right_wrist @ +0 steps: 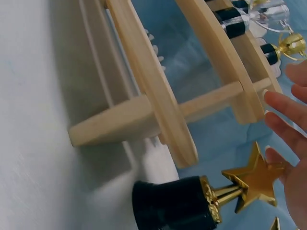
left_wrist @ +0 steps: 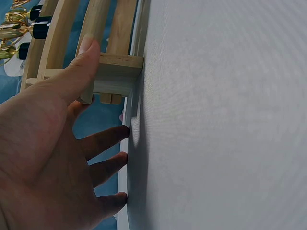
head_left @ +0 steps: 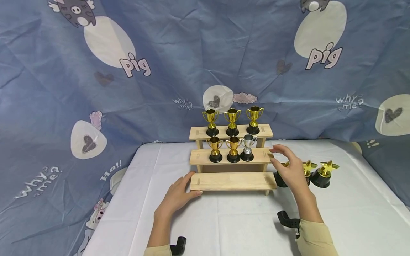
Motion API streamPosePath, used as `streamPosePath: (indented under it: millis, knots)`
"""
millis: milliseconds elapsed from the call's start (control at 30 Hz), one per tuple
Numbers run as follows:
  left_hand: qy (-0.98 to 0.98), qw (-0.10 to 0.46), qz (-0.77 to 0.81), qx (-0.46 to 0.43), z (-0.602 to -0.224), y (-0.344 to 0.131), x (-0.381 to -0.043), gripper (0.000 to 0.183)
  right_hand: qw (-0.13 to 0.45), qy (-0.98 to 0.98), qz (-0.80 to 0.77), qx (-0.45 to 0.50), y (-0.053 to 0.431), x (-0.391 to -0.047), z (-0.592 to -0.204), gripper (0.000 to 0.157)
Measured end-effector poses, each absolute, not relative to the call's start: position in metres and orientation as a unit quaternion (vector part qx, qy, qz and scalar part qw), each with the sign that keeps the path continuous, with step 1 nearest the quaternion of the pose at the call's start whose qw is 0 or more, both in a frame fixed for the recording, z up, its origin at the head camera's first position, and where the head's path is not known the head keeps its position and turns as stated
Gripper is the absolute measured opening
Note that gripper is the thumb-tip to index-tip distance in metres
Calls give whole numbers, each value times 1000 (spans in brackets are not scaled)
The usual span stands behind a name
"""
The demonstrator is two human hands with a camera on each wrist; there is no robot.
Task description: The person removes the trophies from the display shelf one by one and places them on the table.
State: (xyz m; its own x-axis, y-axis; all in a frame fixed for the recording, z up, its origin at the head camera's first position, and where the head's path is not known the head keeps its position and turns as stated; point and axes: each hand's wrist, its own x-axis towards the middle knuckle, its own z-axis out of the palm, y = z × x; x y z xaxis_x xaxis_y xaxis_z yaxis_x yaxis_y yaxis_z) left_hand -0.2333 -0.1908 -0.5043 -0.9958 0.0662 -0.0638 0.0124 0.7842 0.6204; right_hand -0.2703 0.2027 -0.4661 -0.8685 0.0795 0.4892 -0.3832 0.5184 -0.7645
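A three-step wooden display stand (head_left: pixel 234 181) stands on the white table. My left hand (head_left: pixel 179 193) grips the left end of its bottom step, thumb at the front edge and index finger behind; the other fingers spread downward in the left wrist view. My right hand (head_left: pixel 289 169) is at the right end of the middle step, fingers gently bent, fingertips right by the board's end. Gold trophy cups (head_left: pixel 232 121) line the top step. The middle step bears two gold cups (head_left: pixel 234 149) and one silver cup (head_left: pixel 247 147). The bottom step is bare.
Star trophies (head_left: pixel 323 174) with black bases stand in a row right of the stand, the nearest star trophy (right_wrist: pixel 177 203) partly hidden behind my right hand in the head view. A blue printed cloth (head_left: pixel 179 71) hangs behind the table (head_left: pixel 237 224).
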Motion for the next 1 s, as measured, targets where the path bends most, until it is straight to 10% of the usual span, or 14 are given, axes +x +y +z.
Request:
streamPosePath:
  millis: [1000]
  knots:
    - [945,42,325,21,-504,-189,-232,84,247,-864,419,131,172,-271,-461,45]
